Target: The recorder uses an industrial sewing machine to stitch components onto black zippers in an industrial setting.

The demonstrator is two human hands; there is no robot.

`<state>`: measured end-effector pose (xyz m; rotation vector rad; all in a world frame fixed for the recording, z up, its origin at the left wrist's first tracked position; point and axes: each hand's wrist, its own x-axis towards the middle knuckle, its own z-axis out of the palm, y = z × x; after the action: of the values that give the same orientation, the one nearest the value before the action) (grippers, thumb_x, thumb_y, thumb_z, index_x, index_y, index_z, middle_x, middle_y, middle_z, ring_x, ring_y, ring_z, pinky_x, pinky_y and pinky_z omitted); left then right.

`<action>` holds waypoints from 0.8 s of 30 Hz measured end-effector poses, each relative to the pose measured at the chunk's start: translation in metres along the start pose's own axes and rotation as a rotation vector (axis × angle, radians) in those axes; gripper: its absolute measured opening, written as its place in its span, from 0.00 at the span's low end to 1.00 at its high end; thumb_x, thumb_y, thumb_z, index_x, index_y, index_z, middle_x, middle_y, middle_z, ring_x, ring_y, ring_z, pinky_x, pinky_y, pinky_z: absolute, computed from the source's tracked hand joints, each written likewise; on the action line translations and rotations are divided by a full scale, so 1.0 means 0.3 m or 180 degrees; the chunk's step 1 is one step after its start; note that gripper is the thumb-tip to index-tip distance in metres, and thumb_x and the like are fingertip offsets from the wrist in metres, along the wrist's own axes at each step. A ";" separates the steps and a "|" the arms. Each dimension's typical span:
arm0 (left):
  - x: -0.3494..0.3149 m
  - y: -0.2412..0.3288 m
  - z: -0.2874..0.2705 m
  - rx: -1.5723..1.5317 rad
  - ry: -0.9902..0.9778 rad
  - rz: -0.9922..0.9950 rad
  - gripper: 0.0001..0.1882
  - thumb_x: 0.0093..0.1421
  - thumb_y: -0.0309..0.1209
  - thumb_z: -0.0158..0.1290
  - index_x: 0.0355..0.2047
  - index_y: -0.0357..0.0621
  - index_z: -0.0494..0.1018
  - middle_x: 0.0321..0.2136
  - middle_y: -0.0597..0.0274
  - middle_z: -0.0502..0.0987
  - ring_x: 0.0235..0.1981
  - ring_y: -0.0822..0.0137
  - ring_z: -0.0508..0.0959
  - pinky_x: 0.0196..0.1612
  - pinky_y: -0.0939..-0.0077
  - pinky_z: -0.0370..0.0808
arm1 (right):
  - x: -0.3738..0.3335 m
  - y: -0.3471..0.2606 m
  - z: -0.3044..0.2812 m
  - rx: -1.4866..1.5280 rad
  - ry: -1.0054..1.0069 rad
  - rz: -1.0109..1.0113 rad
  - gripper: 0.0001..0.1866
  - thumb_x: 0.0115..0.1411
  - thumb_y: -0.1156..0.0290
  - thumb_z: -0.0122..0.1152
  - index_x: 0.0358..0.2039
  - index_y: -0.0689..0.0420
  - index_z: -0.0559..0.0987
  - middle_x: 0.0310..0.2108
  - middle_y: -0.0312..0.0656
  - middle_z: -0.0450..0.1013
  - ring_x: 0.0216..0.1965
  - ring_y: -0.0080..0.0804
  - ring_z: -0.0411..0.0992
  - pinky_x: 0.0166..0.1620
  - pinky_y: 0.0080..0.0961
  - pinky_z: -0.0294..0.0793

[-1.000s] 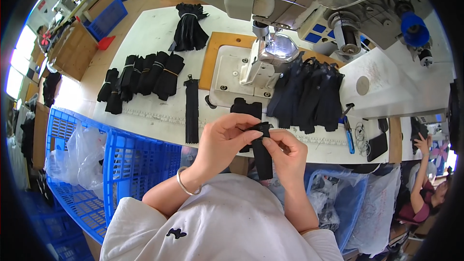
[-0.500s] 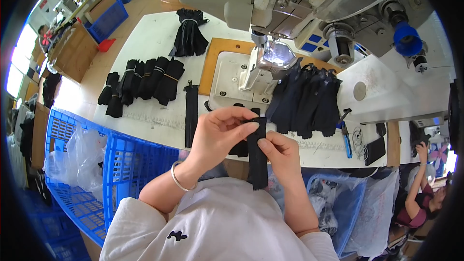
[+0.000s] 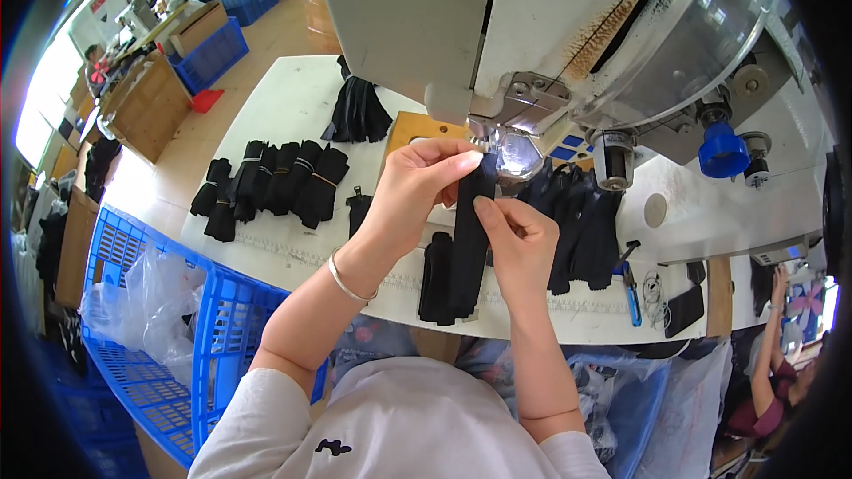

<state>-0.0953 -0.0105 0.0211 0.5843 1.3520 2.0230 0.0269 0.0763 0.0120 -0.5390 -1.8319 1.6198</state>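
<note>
My left hand (image 3: 417,184) pinches the top end of a long black zipper (image 3: 469,257), close against the sewing machine's lit presser area (image 3: 516,157). Just below, my right hand (image 3: 522,238) grips the same zipper's right edge between thumb and fingers. The zipper hangs down toward me over the table's front edge. Beside its lower left lies another black strip (image 3: 435,279). Partly behind my left wrist is a single zipper (image 3: 358,209) with its pull showing. The needle point is hidden by my fingers and the machine head.
Tied black bundles (image 3: 282,179) lie at the left of the white table (image 3: 266,253), with another bundle (image 3: 358,111) farther back. Loose black zippers (image 3: 590,231) spread right of the machine. Blue-handled snips (image 3: 631,294) lie farther right. A blue crate (image 3: 232,319) stands at the left.
Both hands have carried the zipper forward, away from my body, up to the sewing machine's presser area. The view has shifted, so the table sits lower in it.
</note>
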 end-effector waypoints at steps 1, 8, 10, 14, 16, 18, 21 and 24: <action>0.008 0.003 0.001 -0.0098 0.0025 0.0002 0.09 0.57 0.29 0.57 0.36 0.37 0.76 0.29 0.68 0.77 0.26 0.81 0.74 0.30 0.87 0.71 | 0.009 -0.003 0.005 0.0002 -0.0008 -0.0008 0.12 0.56 0.68 0.65 0.25 0.66 0.78 0.15 0.27 0.63 0.20 0.11 0.56 0.22 0.14 0.53; 0.039 0.000 0.041 -0.0331 0.0280 -0.0053 0.07 0.54 0.32 0.59 0.30 0.42 0.76 0.21 0.73 0.72 0.20 0.81 0.66 0.25 0.87 0.62 | 0.041 -0.009 0.007 0.0070 0.0179 -0.0130 0.11 0.56 0.68 0.65 0.26 0.65 0.79 0.16 0.25 0.64 0.20 0.10 0.56 0.22 0.13 0.52; 0.040 -0.003 0.029 -0.0385 0.0216 -0.0049 0.06 0.55 0.30 0.58 0.31 0.41 0.75 0.23 0.72 0.74 0.22 0.81 0.70 0.26 0.87 0.66 | 0.044 -0.009 0.008 0.0081 0.0177 -0.0127 0.11 0.56 0.68 0.65 0.26 0.65 0.79 0.16 0.25 0.64 0.20 0.10 0.56 0.22 0.13 0.52; 0.034 -0.009 0.020 -0.0495 0.0192 -0.0054 0.05 0.57 0.28 0.56 0.32 0.42 0.74 0.25 0.71 0.75 0.25 0.80 0.73 0.28 0.86 0.70 | 0.040 -0.013 0.013 -0.0002 0.0172 -0.0181 0.11 0.56 0.69 0.65 0.26 0.65 0.79 0.15 0.26 0.64 0.20 0.10 0.56 0.22 0.13 0.52; 0.029 -0.006 0.032 -0.0481 0.0194 -0.0032 0.06 0.57 0.29 0.56 0.33 0.42 0.74 0.26 0.71 0.75 0.26 0.80 0.73 0.29 0.86 0.70 | 0.039 -0.012 0.015 -0.0039 0.0186 -0.0239 0.11 0.57 0.69 0.64 0.25 0.66 0.79 0.15 0.26 0.64 0.19 0.10 0.55 0.22 0.13 0.52; 0.013 -0.013 0.053 -0.0468 0.0203 -0.0016 0.06 0.58 0.30 0.56 0.34 0.42 0.74 0.26 0.71 0.74 0.26 0.80 0.73 0.30 0.86 0.71 | 0.036 -0.010 0.014 -0.0084 0.0276 -0.0243 0.10 0.57 0.70 0.64 0.26 0.66 0.79 0.14 0.27 0.64 0.19 0.10 0.57 0.21 0.14 0.55; -0.041 -0.047 0.071 -0.0246 0.0601 0.0425 0.06 0.57 0.28 0.57 0.34 0.41 0.73 0.27 0.70 0.74 0.27 0.81 0.72 0.30 0.86 0.70 | 0.010 -0.024 0.015 -0.0213 0.0229 -0.0062 0.10 0.57 0.71 0.64 0.27 0.66 0.79 0.14 0.29 0.66 0.19 0.11 0.61 0.22 0.14 0.58; -0.108 -0.092 0.050 0.1063 0.0813 0.1081 0.08 0.53 0.25 0.61 0.32 0.40 0.74 0.21 0.71 0.73 0.22 0.82 0.69 0.26 0.86 0.67 | -0.074 0.026 -0.001 -0.0195 -0.0021 -0.0012 0.09 0.57 0.72 0.63 0.34 0.65 0.78 0.17 0.33 0.71 0.20 0.13 0.64 0.24 0.14 0.62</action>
<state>-0.0555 -0.0163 0.0005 0.7651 1.8725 2.2101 0.0423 0.0629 0.0003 -0.5572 -1.8913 1.5689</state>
